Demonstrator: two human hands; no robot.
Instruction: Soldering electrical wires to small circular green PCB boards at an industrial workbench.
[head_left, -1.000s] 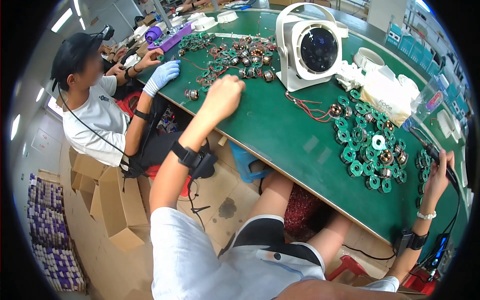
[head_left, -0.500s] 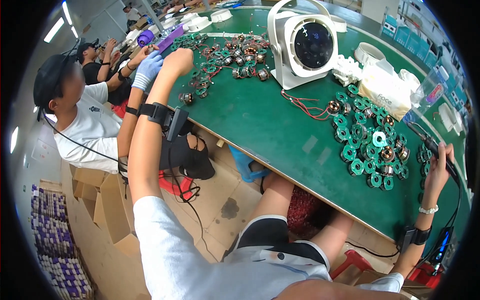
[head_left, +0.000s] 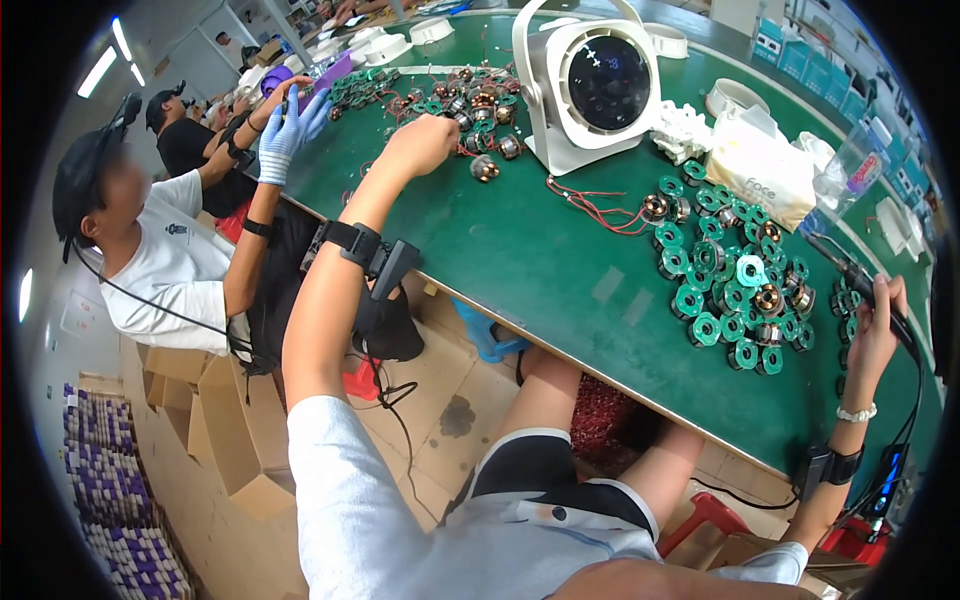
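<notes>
My left hand [head_left: 424,146] reaches across to the far left, fingers curled in and closed, against the near-left side of a pile of copper-wound motor coils with green circuit boards [head_left: 480,105]. What is inside those fingers, if anything, is hidden. One coil [head_left: 484,168] lies just right of the knuckles. At the right edge of the table, my right hand [head_left: 876,325] grips a soldering iron [head_left: 845,262], its tip pointing up and left. Left of this hand spreads a second group of green-board coils [head_left: 735,290], packed close together.
A white fan with a round dark face [head_left: 608,85] stands between the coil groups, red wires [head_left: 595,208] beside it. Behind the right group are a tissue pack [head_left: 760,175] and a clear bottle [head_left: 850,170]. A co-worker's gloved hand [head_left: 285,140] is at the left.
My left hand has moved right, and the loose coils near the table's left edge have shifted right into the pile. The co-worker's gloved hand has opened. My right hand keeps its hold.
</notes>
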